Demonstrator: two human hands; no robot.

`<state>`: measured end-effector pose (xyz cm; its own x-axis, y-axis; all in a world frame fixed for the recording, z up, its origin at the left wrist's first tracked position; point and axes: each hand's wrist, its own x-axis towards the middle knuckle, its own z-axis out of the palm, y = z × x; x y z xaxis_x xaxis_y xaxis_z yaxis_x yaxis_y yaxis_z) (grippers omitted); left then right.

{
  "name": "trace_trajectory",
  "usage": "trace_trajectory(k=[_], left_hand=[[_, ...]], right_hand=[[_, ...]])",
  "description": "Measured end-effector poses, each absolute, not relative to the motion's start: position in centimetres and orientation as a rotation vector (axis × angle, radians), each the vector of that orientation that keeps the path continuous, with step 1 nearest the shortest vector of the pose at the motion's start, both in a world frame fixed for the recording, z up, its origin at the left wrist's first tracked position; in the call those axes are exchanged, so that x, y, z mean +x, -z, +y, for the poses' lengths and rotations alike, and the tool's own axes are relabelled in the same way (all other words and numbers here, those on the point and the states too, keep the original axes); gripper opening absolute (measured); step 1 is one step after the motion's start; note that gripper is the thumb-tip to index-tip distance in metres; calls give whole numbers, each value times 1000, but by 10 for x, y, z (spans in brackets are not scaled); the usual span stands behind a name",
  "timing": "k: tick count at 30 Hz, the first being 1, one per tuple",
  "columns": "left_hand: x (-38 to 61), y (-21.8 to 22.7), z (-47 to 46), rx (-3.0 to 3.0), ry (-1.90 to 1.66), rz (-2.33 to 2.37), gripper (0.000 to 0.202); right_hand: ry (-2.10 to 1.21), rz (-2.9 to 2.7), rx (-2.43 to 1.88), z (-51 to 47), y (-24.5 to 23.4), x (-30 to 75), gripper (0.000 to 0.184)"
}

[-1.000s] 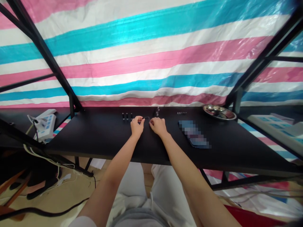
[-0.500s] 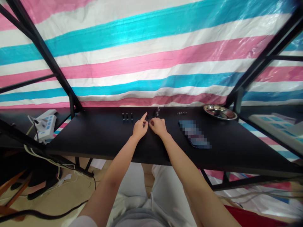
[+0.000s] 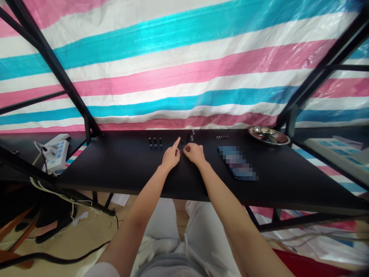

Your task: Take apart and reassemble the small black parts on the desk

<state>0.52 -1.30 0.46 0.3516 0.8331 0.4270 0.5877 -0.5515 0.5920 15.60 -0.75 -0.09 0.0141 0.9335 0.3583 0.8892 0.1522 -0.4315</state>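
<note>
Close together over the black tabletop, both hands work near its middle. My left hand points its index finger forward while the thumb and other fingers are closed; anything inside them is hidden. To its right, my right hand has thumb and fingertips pinched, and what they hold is too small to make out. A narrow gap separates the hands. Beyond the right hand lies a little cluster of small silvery pieces. Left of the hands stand three short dark cylinders with pale ends, spaced in a row.
A row of several tiny silvery pieces lies farther right. Nearer is a phone-shaped, pixelated object. A round metal dish rests at the back right. Black frame posts flank the table, a striped sheet hangs behind, and a power strip sits left.
My right hand has shifted slightly right, widening the gap between the hands. My left hand stays nearly in place, index finger still extended.
</note>
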Motion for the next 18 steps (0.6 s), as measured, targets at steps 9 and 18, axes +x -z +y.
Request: trace_trajectory(k=[9,18], left_hand=[[9,-3,-12,2213,-1096,1232,46],[8,-10,-11,2051,-1356,1271,14]], right_hand=[[-99,-1870,-1703,-9,-2,155,10],[-69,-1900,-1599,-8,-1,154,11]])
